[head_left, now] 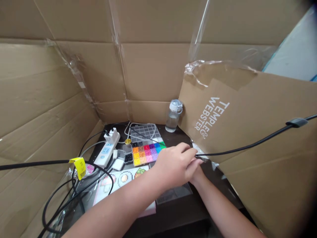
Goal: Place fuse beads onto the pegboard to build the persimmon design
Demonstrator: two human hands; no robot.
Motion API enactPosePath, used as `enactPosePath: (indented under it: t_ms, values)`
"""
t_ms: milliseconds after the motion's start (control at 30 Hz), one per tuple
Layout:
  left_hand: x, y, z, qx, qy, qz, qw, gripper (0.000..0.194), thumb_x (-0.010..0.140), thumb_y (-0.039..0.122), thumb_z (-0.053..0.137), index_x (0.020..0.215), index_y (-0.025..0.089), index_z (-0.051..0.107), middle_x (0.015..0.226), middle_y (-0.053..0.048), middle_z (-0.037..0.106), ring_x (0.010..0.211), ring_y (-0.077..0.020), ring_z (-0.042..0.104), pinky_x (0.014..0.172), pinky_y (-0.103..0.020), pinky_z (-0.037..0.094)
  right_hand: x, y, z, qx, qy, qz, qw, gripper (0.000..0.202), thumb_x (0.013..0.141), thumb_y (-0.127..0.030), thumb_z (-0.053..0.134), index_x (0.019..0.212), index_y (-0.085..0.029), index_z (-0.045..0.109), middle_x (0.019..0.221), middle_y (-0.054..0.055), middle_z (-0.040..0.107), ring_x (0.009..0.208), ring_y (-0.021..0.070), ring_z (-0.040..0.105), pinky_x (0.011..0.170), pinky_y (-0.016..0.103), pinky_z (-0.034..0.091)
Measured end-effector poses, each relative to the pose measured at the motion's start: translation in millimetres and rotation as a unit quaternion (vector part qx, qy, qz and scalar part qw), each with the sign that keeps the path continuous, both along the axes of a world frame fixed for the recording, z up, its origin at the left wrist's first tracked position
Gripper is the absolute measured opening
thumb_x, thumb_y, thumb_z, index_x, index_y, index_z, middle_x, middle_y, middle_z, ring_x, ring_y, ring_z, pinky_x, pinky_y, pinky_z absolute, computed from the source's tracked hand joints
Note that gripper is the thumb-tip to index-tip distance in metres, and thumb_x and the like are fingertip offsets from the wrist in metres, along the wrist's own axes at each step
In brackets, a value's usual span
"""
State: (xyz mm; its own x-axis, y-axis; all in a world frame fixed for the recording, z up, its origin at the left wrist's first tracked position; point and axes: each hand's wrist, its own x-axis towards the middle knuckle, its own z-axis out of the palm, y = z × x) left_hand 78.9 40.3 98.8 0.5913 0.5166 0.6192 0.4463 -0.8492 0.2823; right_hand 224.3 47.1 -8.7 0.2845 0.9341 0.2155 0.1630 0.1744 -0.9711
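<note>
My left hand [174, 163] reaches across from the lower left, its fingers bent and closed over my right hand [196, 173]. What the left fingers hold, if anything, is hidden. Most of the right hand lies behind the left one, so its fingers do not show clearly. A black cable [237, 148] runs from the right edge up to the left fingertips; I cannot tell whether it is gripped or passes behind. Just beyond the hands sits a tray of coloured beads [146, 153]. Below the left forearm lies a pixel-pattern sheet [119, 180] with food pictures.
A water bottle [173, 117] stands at the back, near a clear compartment box [146, 131]. To the left are a white power strip [107, 148], a small case of black beads [128, 158] and looped black cables [46, 205]. Cardboard walls [148, 72] enclose the dark table [180, 211].
</note>
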Motion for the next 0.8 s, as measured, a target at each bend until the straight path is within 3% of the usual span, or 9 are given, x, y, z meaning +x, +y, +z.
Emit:
enactPosePath:
  t_ms: [67, 133, 300, 367, 433, 533, 600, 800]
  values:
    - [-15.9, -2.9, -10.5, -0.016, -0.02, 0.011, 1.0, 0.023, 0.097, 0.031, 0.049, 0.106, 0.02, 0.066, 0.11, -0.006, 0.066, 0.089, -0.018, 0.066, 0.07, -0.027, 0.053, 0.5, 0.1, -0.8, -0.063, 0.094, 0.04, 0.993, 0.038, 0.073, -0.049, 0.072, 0.055, -0.017, 0.063, 0.055, 0.006, 0.058, 0.049, 0.0157, 0.048, 0.046, 0.032, 0.037]
    - [-36.6, -6.4, -26.0, -0.034, -0.035, 0.026, 0.998, 0.024, 0.098, 0.031, 0.048, 0.108, 0.018, 0.066, 0.109, -0.008, 0.066, 0.09, -0.0184, 0.066, 0.074, -0.029, 0.053, 0.8, 1.3, -3.2, -0.092, 0.117, 0.05, 0.988, 0.037, 0.066, -0.05, 0.077, 0.064, -0.013, 0.071, 0.059, 0.006, 0.064, 0.044, 0.0085, 0.036, 0.042, 0.027, 0.027]
    - [-85.2, -19.5, -67.4, -0.068, -0.015, 0.016, 0.997, 0.023, 0.098, 0.022, 0.045, 0.097, 0.015, 0.067, 0.095, -0.009, 0.068, 0.085, -0.0192, 0.064, 0.076, -0.033, 0.053, 0.2, 0.6, -4.8, -0.088, 0.094, 0.085, 0.988, 0.03, 0.075, -0.042, 0.074, 0.074, -0.012, 0.077, 0.073, 0.01, 0.074, 0.043, 0.0045, 0.027, 0.043, 0.024, 0.018]
    - [-95.5, -25.7, -79.1, -0.072, 0.019, -0.011, 0.997, 0.021, 0.097, 0.02, 0.047, 0.097, 0.015, 0.068, 0.099, -0.011, 0.068, 0.087, -0.0209, 0.063, 0.077, -0.035, 0.052, -0.1, -1.5, -2.8, -0.078, 0.062, 0.095, 0.991, 0.027, 0.078, -0.039, 0.072, 0.073, -0.014, 0.078, 0.071, 0.008, 0.074, 0.042, 0.0054, 0.032, 0.042, 0.023, 0.022]
    - [-100.0, -31.4, -88.1, -0.071, 0.057, -0.051, 0.995, 0.02, 0.095, 0.021, 0.05, 0.1, 0.017, 0.068, 0.11, -0.012, 0.067, 0.096, -0.0243, 0.062, 0.084, -0.04, 0.051, -0.3, -3.9, -0.3, -0.066, 0.026, 0.107, 0.992, 0.024, 0.08, -0.037, 0.07, 0.072, -0.015, 0.078, 0.071, 0.007, 0.075, 0.046, 0.0087, 0.045, 0.045, 0.024, 0.035]
    - [-100.0, -36.6, -99.8, -0.066, 0.111, -0.091, 0.987, 0.021, 0.093, 0.025, 0.054, 0.107, 0.017, 0.068, 0.128, -0.015, 0.061, 0.115, -0.0307, 0.056, 0.097, -0.05, 0.045, -0.7, -6.9, 2.1, -0.042, -0.036, 0.135, 0.989, 0.022, 0.082, -0.035, 0.068, 0.073, -0.018, 0.079, 0.078, 0.008, 0.077, 0.069, 0.0176, 0.067, 0.066, 0.03, 0.053]
    - [-98.7, -37.0, -107.7, -0.066, 0.136, -0.101, 0.983, 0.025, 0.093, 0.03, 0.056, 0.112, 0.017, 0.067, 0.135, -0.017, 0.056, 0.122, -0.0335, 0.052, 0.1, -0.052, 0.042, -1.1, -7.8, 1.9, -0.026, -0.073, 0.15, 0.986, 0.022, 0.083, -0.035, 0.067, 0.073, -0.019, 0.079, 0.079, 0.007, 0.077, 0.078, 0.0203, 0.071, 0.076, 0.033, 0.055]
    - [-96.6, -34.0, -121.1, -0.086, 0.156, -0.094, 0.979, 0.035, 0.092, 0.037, 0.058, 0.119, 0.016, 0.065, 0.136, -0.02, 0.053, 0.125, -0.0356, 0.049, 0.104, -0.052, 0.04, -1.6, -6.7, -5.3, -0.003, -0.115, 0.159, 0.98, 0.026, 0.085, -0.037, 0.066, 0.073, -0.019, 0.079, 0.077, 0.008, 0.077, 0.074, 0.0207, 0.072, 0.073, 0.032, 0.059]
